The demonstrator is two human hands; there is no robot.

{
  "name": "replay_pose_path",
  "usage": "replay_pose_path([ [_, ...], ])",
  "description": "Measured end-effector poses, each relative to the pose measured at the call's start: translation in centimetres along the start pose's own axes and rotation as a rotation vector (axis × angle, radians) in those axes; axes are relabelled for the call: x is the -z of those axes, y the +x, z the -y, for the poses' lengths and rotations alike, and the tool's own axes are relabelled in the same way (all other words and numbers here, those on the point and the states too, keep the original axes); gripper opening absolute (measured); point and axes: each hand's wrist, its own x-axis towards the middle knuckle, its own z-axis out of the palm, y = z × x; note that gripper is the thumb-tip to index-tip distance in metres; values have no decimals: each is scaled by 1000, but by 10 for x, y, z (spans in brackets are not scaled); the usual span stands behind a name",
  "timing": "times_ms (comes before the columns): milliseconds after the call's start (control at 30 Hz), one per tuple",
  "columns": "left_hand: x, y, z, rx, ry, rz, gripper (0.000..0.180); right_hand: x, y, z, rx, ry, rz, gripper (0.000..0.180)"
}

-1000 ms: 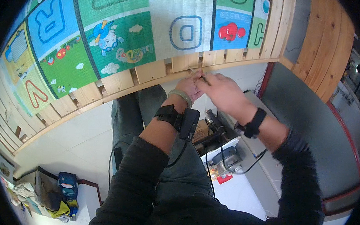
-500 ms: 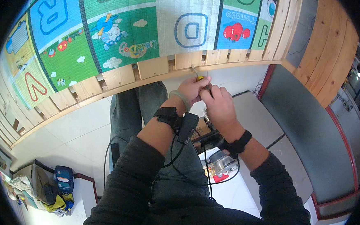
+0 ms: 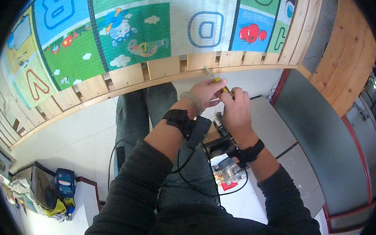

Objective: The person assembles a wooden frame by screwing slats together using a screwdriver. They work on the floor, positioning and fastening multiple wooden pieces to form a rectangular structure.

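A screwdriver with a yellow and black handle (image 3: pixel 217 80) slants between my hands, its thin metal shaft touching or nearly touching the front rail (image 3: pixel 174 76) of a slatted wooden bed frame. Thumb and fingers of my left hand (image 3: pixel 204 93) are closed around the handle's forward part. Lower and to the right, my right hand (image 3: pixel 238 112) is curled on the handle's rear end, which its fingers mostly hide. Where the tip meets the wood is too small to make out.
A picture mat (image 3: pixel 135 32) covers the bed slats. My legs (image 3: pixel 131 110) are below the rail. Black cables hang from my wrist straps. A metal pot (image 3: pixel 231 170) stands beneath my right forearm. A red-framed panel (image 3: pixel 322 126) rises at right; a blue bag (image 3: pixel 66 183) lies at left.
My hands have opened a little from each other along the screwdriver, so more of its yellow handle and shaft shows. The whole view has shifted slightly.
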Motion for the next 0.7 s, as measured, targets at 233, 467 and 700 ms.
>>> replay_pose_path([
  [233, 3, 11, 6, -17, -103, 56, 22, 8, 4, 4, -736, 619, 197, 24],
  [467, 11, 5, -5, 32, -115, 168, 20, 5, 14, 12, -44, 201, -103, 19],
  [700, 6, 6, -2, -98, -145, 246, 24, 10, 7, 17, -474, 581, 67, 17],
])
